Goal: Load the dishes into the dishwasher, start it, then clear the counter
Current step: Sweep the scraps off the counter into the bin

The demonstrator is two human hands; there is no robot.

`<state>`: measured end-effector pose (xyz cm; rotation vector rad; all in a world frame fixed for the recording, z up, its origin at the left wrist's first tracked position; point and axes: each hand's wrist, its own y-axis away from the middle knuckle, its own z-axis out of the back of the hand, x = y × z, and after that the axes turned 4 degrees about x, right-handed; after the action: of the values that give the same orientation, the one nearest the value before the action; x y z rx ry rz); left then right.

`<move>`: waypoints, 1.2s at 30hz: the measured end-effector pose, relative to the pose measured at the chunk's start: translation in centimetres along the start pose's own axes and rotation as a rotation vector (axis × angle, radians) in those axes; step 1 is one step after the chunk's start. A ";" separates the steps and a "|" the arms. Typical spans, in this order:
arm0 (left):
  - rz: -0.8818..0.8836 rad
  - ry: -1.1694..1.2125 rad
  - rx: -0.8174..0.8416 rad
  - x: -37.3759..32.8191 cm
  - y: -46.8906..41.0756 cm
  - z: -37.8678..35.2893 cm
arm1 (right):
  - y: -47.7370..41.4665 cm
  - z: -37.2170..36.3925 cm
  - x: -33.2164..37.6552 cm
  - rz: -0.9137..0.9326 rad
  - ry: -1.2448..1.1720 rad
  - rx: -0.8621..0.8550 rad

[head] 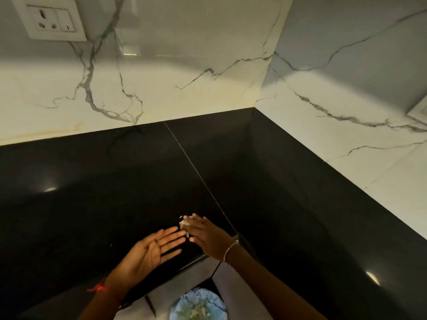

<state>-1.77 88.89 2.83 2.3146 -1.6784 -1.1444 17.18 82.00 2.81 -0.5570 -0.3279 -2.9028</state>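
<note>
Head view: container point(213, 300) holds greenish scraps point(196, 308); my left hand point(150, 250) flat, palm-up, empty; right hand point(208, 236), fingers straight, touches crumbs point(184, 221).

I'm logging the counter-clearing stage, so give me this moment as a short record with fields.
surface: black counter, marble wall behind
left hand: palm up, fingers straight, at the counter edge
right hand: fingers straight, touching white scraps
below: bin holding waste, under the hands
wall fitting: socket, upper left
</note>
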 end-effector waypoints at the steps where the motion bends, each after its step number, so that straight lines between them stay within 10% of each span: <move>1: -0.036 0.036 0.024 0.2 0.0 0.1 | 0.2 -0.4 0.1 -0.007 -0.004 -0.010; 12: -0.368 0.343 0.211 0.9 -1.2 3.4 | 0.4 -1.5 1.4 -0.096 -0.025 -0.285; 19: -0.397 0.431 0.102 0.5 -1.8 0.4 | -1.6 1.7 1.6 -0.561 -0.769 -0.695; 31: -0.247 0.419 0.288 -0.1 -1.4 0.1 | -4.9 1.1 9.4 -0.285 -0.664 -0.470; 36: -0.242 0.456 0.128 0.0 -2.1 0.3 | -4.4 3.4 8.2 -0.234 -0.700 -0.510</move>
<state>-0.30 89.89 1.65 2.6492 -1.3692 -0.4790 9.93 86.03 8.22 -1.7190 0.3114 -2.8913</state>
